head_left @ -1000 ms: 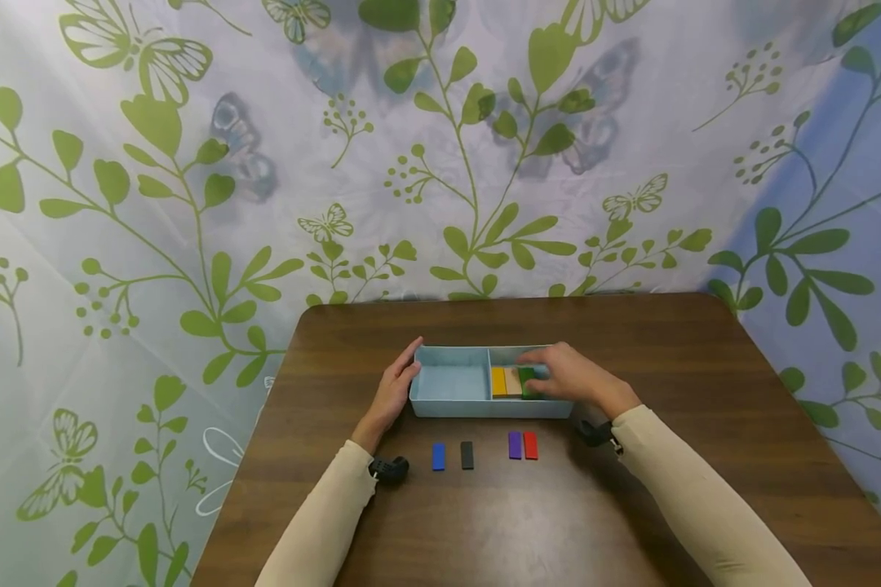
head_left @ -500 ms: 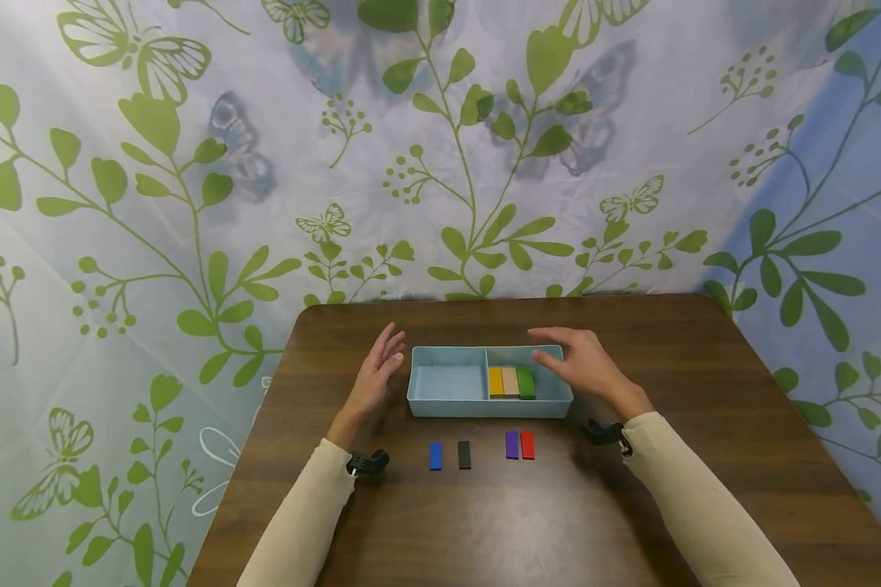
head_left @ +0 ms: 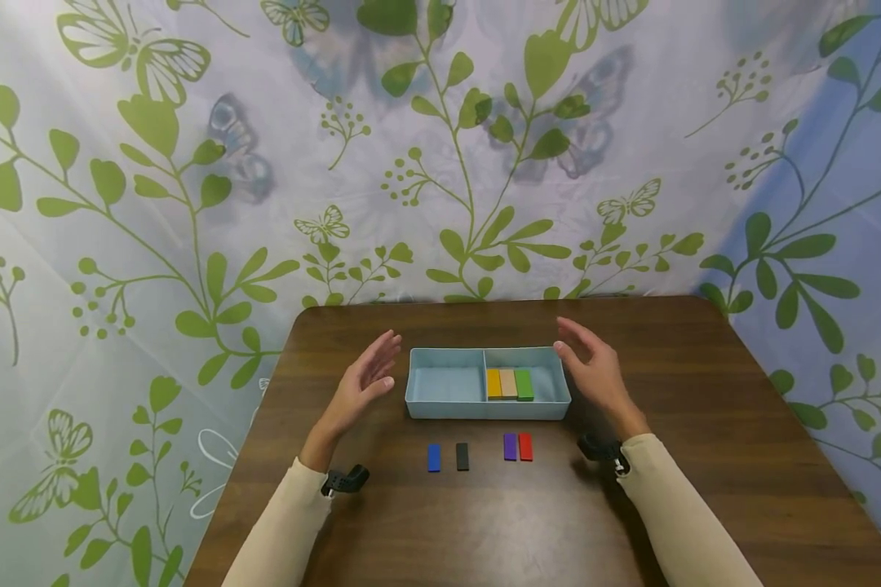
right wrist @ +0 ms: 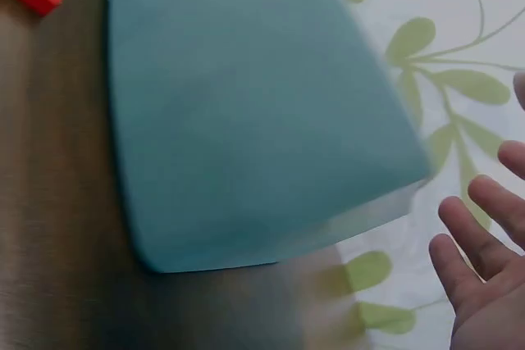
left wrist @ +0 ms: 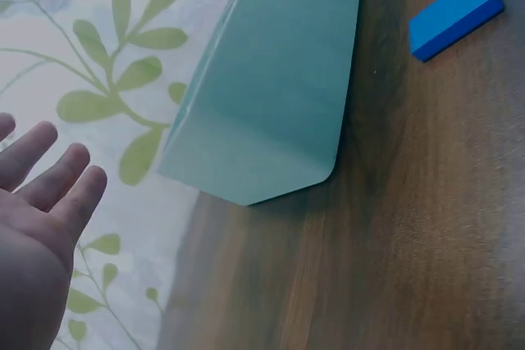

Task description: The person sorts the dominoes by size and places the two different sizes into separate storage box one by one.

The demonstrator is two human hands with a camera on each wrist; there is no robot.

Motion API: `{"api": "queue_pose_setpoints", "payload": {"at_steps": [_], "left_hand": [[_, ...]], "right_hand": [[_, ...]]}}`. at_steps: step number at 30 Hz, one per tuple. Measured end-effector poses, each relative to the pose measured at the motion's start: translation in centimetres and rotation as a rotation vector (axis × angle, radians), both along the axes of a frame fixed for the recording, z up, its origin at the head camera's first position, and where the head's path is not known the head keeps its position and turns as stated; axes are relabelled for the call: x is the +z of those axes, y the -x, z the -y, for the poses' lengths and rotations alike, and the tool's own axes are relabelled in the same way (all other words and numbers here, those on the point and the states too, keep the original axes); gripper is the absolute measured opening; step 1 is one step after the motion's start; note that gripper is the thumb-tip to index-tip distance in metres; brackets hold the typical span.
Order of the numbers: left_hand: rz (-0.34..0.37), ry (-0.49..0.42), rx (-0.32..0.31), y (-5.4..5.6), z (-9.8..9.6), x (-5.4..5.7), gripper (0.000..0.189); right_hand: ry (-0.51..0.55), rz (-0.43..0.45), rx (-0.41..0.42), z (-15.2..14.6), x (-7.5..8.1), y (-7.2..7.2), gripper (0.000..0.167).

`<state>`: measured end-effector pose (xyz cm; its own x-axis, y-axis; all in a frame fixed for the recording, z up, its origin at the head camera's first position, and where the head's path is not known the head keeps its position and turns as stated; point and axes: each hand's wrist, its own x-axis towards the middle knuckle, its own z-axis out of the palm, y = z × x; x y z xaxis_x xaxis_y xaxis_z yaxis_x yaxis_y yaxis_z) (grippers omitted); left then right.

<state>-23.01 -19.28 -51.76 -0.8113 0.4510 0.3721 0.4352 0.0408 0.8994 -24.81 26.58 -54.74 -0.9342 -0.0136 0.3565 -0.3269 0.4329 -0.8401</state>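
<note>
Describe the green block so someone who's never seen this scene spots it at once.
On the brown table sits a light blue tray with two compartments. In its right compartment, a yellow block, a tan block and the green block lie side by side, left to right. The last is the row's rightmost, and the only green block on view.

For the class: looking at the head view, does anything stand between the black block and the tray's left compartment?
Yes: the tray's front wall stands between the black block, lying on the table, and the left compartment. No other object is visible between them.
</note>
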Motion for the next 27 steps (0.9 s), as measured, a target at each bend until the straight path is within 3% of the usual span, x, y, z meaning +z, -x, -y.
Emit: {"api": "queue_pose_setpoints", "payload": {"at_steps": [5,13,22,27], "left_hand": [[-0.022,0.037,-0.021,-1.7,-0.1,0.3,0.076],[-0.044,-0.009,-0.045,-3.6,-1.3,0.0,0.087],[-0.088,0.037,-0.088,-5.0,-2.1,-1.7,0.091],[-0.060,0.065,-0.091,-5.8,-2.4,-2.8,0.087]], "right_hand": [[0.059,0.023,0.002,-0.1,-1.7,-0.3,0.049],[0.189,0.058,0.032,0.1,-3.9,-0.4,0.049],[0.323,0.125,0.039,0.4,-5.4,-0.5,0.050],[0.294,0.153,0.037,0.3,-5.8,-0.6,0.050]]}}
